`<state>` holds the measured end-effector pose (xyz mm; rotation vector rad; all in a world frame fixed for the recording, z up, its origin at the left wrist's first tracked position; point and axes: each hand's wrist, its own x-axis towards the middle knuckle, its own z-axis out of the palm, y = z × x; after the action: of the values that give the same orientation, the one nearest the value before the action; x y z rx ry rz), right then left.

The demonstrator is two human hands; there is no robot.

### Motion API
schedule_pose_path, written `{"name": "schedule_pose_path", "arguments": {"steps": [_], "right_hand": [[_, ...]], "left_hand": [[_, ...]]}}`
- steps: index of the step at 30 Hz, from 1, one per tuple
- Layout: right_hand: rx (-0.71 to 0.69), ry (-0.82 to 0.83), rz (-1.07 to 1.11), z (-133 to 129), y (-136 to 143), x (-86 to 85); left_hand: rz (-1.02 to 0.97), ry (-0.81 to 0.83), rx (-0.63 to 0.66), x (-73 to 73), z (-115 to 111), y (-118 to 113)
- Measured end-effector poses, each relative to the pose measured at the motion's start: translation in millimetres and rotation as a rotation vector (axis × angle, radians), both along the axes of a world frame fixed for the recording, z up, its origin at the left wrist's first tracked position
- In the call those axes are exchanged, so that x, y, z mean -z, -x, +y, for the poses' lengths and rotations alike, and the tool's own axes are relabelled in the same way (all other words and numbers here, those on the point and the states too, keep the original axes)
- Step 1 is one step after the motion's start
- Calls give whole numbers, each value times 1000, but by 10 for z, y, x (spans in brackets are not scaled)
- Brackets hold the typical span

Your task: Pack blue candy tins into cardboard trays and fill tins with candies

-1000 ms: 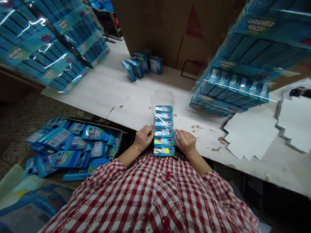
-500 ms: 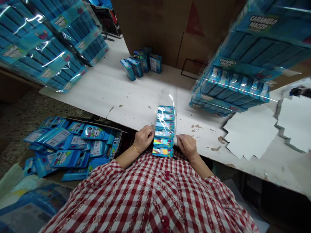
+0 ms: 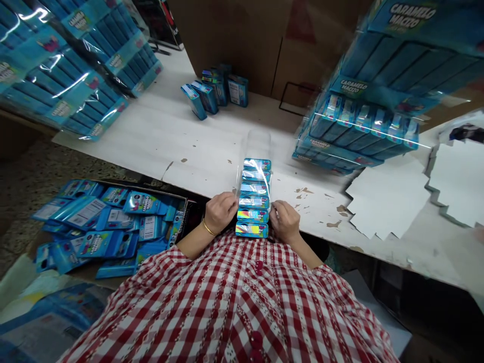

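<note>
A row of several small blue candy boxes [image 3: 252, 216] runs away from my body at the table's front edge. A clear plastic bag [image 3: 258, 143] surrounds the farther boxes, and its far end lies flat beyond them. The two nearest boxes show yellow, shiny ends and stick out of the bag's near end. On the left side of the row, my left hand [image 3: 219, 214] is closed, its fingertips pinching the bag's edge. My right hand [image 3: 285, 220] mirrors it on the right side, fingers curled in at the bag's other edge.
Wrapped stacks of blue boxes stand at left [image 3: 81, 75] and right [image 3: 363, 126]. Several loose boxes [image 3: 204, 97] stand near a brown cardboard panel [image 3: 242, 35]. White notched sheets [image 3: 385, 199] lie at right. A carton of blue boxes [image 3: 113, 219] sits below the table's left edge.
The whole view has shifted slightly. Both hands keep their places beside the row, with the right fingers curled a little closer to the bag's edge.
</note>
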<state>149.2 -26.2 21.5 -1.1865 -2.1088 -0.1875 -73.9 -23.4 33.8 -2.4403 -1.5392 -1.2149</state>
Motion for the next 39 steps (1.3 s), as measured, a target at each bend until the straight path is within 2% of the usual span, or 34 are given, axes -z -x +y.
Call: {"name": "schedule_pose_path", "arguments": {"steps": [4, 9, 13, 17, 22, 28, 34, 39], "right_hand": [[-24, -121, -20, -60, -57, -17], [-79, -137, -61, -145, -120, -79], [-44, 16, -25, -175, -144, -112], [-48, 159, -65, -206, -132, -38], [115, 203, -127, -193, -26, 78], [128, 149, -76, -190, -15, 81], [137, 97, -211, -148, 9, -26], [9, 21, -318, -129, -37, -141]], "left_hand": [[86, -25, 9, 33, -40, 41], [82, -6, 16, 63, -71, 78], [-27, -35, -5, 94, -90, 49], [-103, 30, -26, 122, -141, -5], [-191, 51, -8, 181, -171, 22], [-113, 155, -5, 243, -183, 79], [27, 158, -46, 219, -128, 39], [143, 111, 11, 129, -124, 48]]}}
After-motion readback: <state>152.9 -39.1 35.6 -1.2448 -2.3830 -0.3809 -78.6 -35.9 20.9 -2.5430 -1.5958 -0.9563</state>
